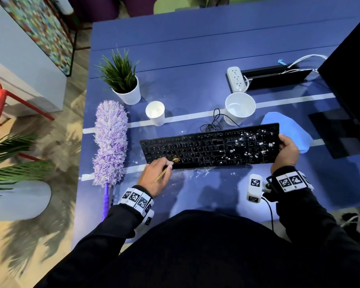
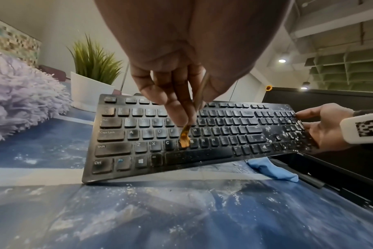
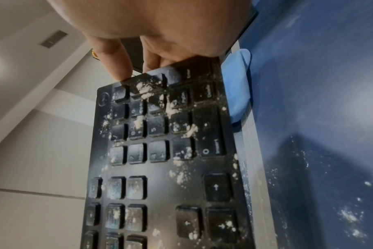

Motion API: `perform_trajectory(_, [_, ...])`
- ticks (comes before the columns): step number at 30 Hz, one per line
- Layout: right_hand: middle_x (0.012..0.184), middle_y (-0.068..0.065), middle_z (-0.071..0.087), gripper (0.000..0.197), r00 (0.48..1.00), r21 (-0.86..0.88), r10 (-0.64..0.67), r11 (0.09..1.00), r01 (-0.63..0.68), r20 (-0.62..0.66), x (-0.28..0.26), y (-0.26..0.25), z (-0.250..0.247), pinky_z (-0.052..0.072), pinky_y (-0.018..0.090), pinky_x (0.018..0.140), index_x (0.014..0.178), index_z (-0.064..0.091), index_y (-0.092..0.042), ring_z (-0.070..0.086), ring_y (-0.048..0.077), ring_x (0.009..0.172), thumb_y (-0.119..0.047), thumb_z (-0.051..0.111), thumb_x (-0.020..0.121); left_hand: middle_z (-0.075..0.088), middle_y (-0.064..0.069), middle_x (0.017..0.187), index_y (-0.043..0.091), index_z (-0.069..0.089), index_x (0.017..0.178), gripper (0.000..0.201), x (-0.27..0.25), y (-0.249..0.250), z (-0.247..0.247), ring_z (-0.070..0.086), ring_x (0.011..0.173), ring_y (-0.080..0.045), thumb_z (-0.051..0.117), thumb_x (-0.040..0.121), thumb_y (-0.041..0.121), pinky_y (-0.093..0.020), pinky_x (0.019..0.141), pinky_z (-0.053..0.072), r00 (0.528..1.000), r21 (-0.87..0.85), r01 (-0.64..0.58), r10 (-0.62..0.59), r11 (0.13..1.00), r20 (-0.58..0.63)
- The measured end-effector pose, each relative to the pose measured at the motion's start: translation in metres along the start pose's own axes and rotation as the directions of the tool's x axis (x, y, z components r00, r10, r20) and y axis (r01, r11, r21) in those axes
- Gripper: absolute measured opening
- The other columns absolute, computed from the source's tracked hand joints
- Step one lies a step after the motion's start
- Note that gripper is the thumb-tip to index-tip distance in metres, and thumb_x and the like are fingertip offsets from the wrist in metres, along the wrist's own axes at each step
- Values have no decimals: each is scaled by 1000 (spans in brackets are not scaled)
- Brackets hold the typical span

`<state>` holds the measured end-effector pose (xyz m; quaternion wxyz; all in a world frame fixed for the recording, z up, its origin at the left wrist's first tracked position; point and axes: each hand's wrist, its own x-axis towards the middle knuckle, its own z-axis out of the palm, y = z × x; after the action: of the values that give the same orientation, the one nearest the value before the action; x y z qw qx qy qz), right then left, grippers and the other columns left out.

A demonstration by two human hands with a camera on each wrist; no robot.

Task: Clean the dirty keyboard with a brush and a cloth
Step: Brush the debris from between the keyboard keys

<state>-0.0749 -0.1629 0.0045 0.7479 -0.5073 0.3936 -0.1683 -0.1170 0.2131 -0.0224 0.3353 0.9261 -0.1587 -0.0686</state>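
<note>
Head view: one Dell keyboard (image 1: 211, 145) near the tabletop's (image 1: 195, 59) front edge, tilted up. Left hand (image 1: 154, 178) pinches one small brush (image 1: 168, 168); right hand (image 1: 287, 151) grips the keyboard's right end. Powder remains thick there: brushing looks partly done. One blue cloth (image 1: 287, 129) looks untouched. Two cups, one duster (image 1: 110, 142).

Left wrist: bristles on the lower letter keys.

Right wrist: numpad still powdered.

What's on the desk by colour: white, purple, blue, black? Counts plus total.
White: 4: plant pot, small cup, large cup, power strip
Purple: 1: duster
Blue: 1: cloth
Black: 1: keyboard
Total: 7
</note>
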Motion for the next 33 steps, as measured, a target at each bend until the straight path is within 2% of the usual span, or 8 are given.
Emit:
perform_trajectory(3, [71,-4,72,9,1000,6,10,1000,-10,6,0,1,-1,53,38,83,70,72,-17,65,23,78,-23,66,67,52,10,76,28,44,84,20,-2,-1,2,51,68,-12,34,95,42,-27,64,37,997,-3,-10,10,1000,71])
perform_trajectory(7, [71,-2,72,16,1000,18,11,1000,-11,-1,7,4,-2,51,41,87,68,73,-16,63,25,81,-27,69,58,62,7,88,17,55,92,24,1,-3,-1,57,81,-15,40,95,36,-29,73,44,999,-34,-35,34,999,-24])
perform_trajectory(11, [72,-2,72,15,1000,25,14,1000,-14,6,9,4,0,51,40,88,69,73,-15,63,25,83,-25,68,60,59,6,80,16,53,86,24,-1,-6,5,56,71,-15,43,95,36,-31,68,48,991,-78,-26,36,997,126])
perform_trajectory(17, [68,-4,71,10,1000,23,15,1000,-15,10,4,1,1,52,31,78,65,72,-16,64,21,74,-23,66,64,58,0,69,17,52,83,31,-11,-27,-3,53,57,-18,36,96,39,-28,54,37,978,56,162,-153,985,-141])
perform_trajectory(21, [68,-5,72,10,1000,18,11,1000,-11,7,1,0,3,54,30,76,67,73,-16,66,19,73,-21,65,69,60,-7,75,13,51,83,27,-13,-33,-10,49,61,-20,41,98,33,-31,58,39,971,160,232,-217,960,-104])
perform_trajectory(28, [63,-6,70,18,1000,39,17,999,-16,-17,-1,-2,6,53,25,64,64,71,-16,65,16,63,-14,61,79,62,1,80,19,53,89,28,2,-7,-3,59,71,-17,37,94,41,-30,64,46,999,-9,44,-44,999,-8])
perform_trajectory(30, [61,-7,70,25,1000,32,12,999,-12,-15,-1,-1,5,53,25,64,58,72,-17,65,15,62,-13,60,80,62,0,79,17,54,88,30,2,-9,-5,58,67,-19,37,95,40,-30,60,44,997,34,76,-75,997,-16])
perform_trajectory(33, [60,-7,69,30,1000,33,13,999,-12,-14,-1,0,3,52,23,61,55,72,-18,65,13,60,-12,59,82,64,-8,82,12,55,91,24,-3,-23,-9,58,68,-26,41,99,30,-31,62,40,970,218,240,-243,946,-12])
